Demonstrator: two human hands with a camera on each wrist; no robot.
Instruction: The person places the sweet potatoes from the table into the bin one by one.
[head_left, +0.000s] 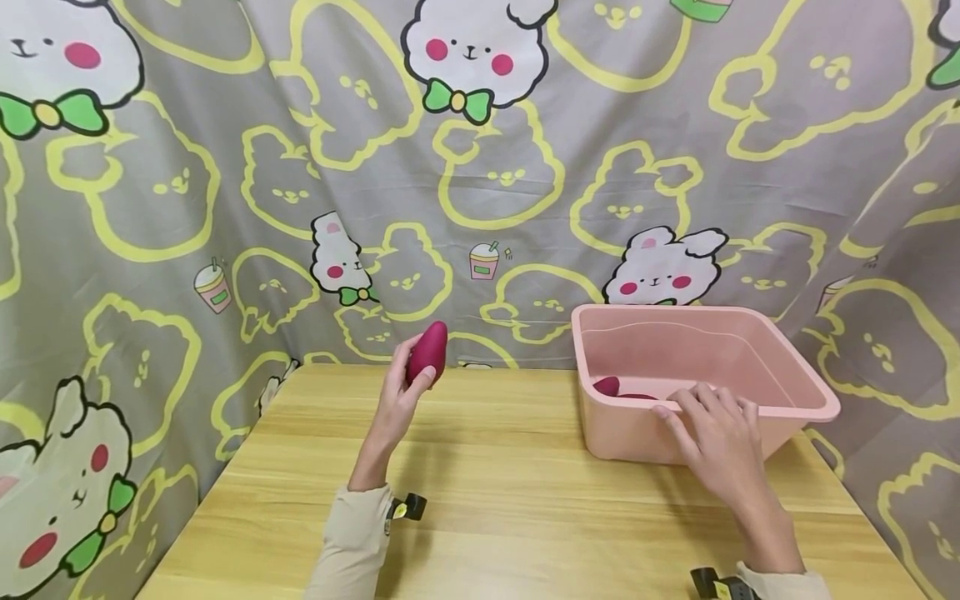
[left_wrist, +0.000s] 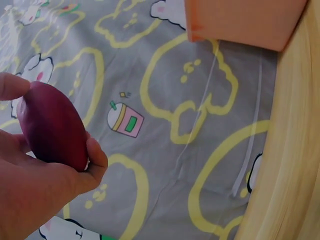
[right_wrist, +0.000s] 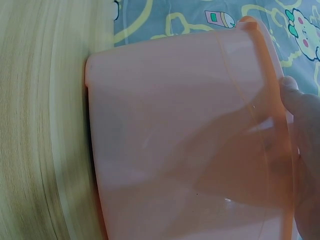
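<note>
My left hand (head_left: 401,398) is raised above the wooden table (head_left: 487,492) and grips a dark red, egg-shaped object (head_left: 428,351) between thumb and fingers; the left wrist view shows the same red object (left_wrist: 52,127) pinched in the fingers (left_wrist: 92,157). My right hand (head_left: 712,433) rests on the near rim of a pink plastic tub (head_left: 780,354), fingers curled over the edge. The right wrist view shows the tub's outer wall (right_wrist: 175,140) with a fingertip (right_wrist: 292,95) on the rim. Another dark red object (head_left: 607,386) lies inside the tub at its near left corner.
A grey cloth with yellow bear outlines and white rabbits (head_left: 480,167) hangs behind and around the table. The tub stands at the table's right rear. Bare wood lies in front of and left of the tub.
</note>
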